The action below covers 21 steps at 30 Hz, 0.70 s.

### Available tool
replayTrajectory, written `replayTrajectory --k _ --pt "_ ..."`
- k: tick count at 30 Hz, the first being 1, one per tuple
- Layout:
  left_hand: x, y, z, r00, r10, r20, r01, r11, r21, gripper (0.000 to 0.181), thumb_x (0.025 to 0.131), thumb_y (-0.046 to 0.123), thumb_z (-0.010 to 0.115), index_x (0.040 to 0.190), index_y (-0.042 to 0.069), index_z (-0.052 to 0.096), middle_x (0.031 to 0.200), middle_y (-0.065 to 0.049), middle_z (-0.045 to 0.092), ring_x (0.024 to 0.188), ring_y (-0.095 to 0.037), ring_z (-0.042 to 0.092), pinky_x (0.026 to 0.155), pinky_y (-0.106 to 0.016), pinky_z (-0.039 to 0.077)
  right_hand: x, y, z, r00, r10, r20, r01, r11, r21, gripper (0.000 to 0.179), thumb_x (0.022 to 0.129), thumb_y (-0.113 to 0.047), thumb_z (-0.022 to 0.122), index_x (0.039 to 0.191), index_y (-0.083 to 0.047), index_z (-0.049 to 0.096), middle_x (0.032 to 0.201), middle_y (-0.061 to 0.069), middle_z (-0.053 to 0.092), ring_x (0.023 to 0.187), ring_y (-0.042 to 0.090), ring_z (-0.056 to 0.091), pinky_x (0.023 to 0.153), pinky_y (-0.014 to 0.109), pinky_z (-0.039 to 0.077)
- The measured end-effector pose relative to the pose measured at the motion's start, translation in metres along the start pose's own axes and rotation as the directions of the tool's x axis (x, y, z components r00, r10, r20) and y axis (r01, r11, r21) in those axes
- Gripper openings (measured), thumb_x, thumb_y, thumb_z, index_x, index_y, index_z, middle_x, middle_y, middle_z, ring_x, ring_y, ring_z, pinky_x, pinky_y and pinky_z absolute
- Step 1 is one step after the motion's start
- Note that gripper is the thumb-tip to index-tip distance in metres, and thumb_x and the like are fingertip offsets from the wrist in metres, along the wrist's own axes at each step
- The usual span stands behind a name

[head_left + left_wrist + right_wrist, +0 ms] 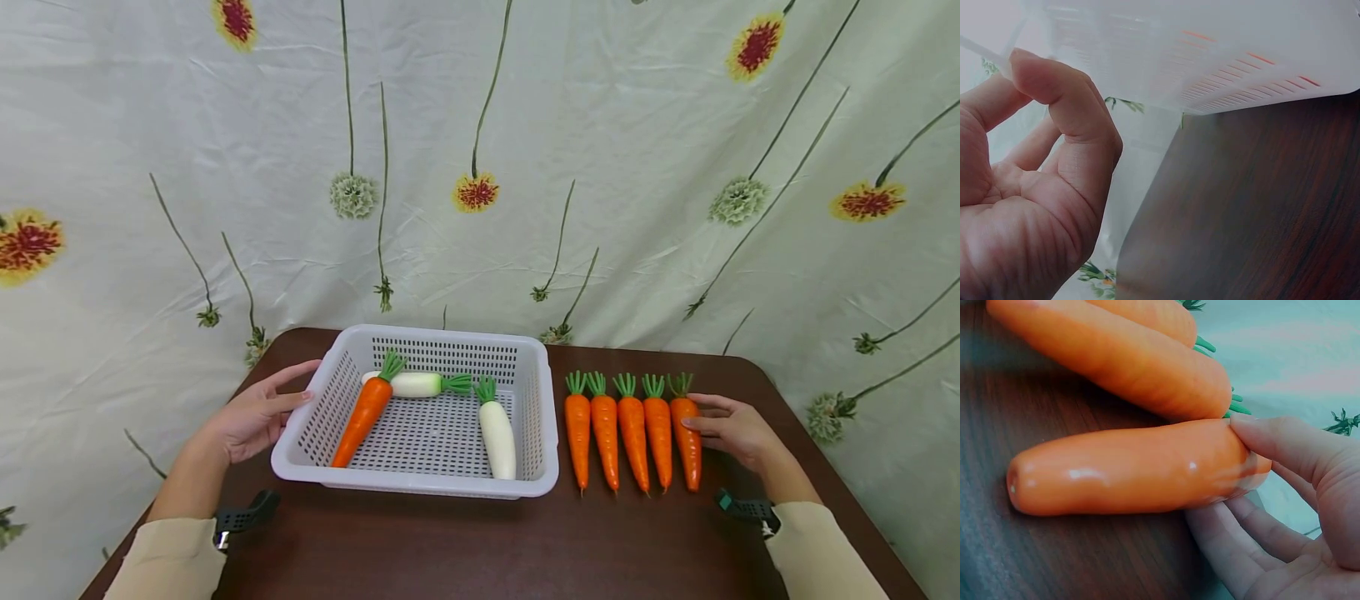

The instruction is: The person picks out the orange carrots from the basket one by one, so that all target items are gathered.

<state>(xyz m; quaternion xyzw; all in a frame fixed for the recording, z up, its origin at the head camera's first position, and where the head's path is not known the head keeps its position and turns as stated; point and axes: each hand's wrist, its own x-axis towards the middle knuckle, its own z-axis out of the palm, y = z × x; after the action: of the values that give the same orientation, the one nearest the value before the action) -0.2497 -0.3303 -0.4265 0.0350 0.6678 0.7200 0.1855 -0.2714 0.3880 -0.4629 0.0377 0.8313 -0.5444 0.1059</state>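
Note:
A white plastic basket (420, 483) with slotted walls stands on the table. Inside it lie an orange carrot (365, 417) leaning on the wall, a white radish (414, 385) lying crosswise at the back, and another white radish (498, 437) at the right. My left hand (258, 412) holds the basket's left rim, thumb on the edge; in the left wrist view the hand (1041, 162) is beside the slotted wall. Right of the basket, several carrots lie in a row. My right hand (731, 429) pinches the rightmost carrot (1122, 469) near its leafy top, between thumb and fingers.
The dark brown table (450, 550) has rounded far corners. A pale cloth (637, 167) with printed flowers hangs behind it and down its sides. The neighbouring carrot (1129, 356) lies close beside the pinched one.

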Motion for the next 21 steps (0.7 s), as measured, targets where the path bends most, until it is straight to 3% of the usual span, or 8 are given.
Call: replayTrajectory --k 9,17,21 --pt "0.0008 -0.0003 0.0006 1.0 -0.002 0.01 0.002 1.0 -0.002 0.073 0.107 0.015 0.054 0.166 0.023 0.011 0.122 0.006 0.069 0.108 -0.022 0.074 0.091 -0.059 0.058 0.0005 -0.0057 -0.003 1.0 0.005 0.026 -0.005 1.0 -0.009 0.077 0.095 -0.024 0.075 0.154 0.005 0.037 0.132 0.013 0.065 0.098 0.01 0.072 0.091 0.037 0.062" --pt "0.0001 0.0006 0.0002 1.0 0.008 0.015 -0.007 1.0 -0.015 0.072 0.107 0.014 0.053 0.166 0.021 0.012 0.123 0.004 0.069 0.107 -0.024 0.074 0.09 -0.059 0.059 -0.0014 -0.0054 -0.0054 1.0 0.026 0.014 -0.026 0.999 -0.022 0.077 0.095 -0.025 0.075 0.154 0.005 0.037 0.145 0.032 0.051 0.1 0.012 0.07 0.094 0.043 0.061" --pt "0.0002 0.0001 -0.0005 1.0 0.005 0.02 -0.005 1.0 -0.022 0.072 0.107 0.014 0.053 0.166 0.021 0.012 0.123 0.004 0.07 0.107 -0.024 0.074 0.09 -0.059 0.058 -0.0014 -0.0029 -0.0063 0.999 0.043 0.028 -0.043 0.999 -0.009 0.078 0.096 -0.026 0.074 0.156 0.003 0.034 0.149 0.033 0.046 0.102 0.012 0.07 0.096 0.045 0.061"
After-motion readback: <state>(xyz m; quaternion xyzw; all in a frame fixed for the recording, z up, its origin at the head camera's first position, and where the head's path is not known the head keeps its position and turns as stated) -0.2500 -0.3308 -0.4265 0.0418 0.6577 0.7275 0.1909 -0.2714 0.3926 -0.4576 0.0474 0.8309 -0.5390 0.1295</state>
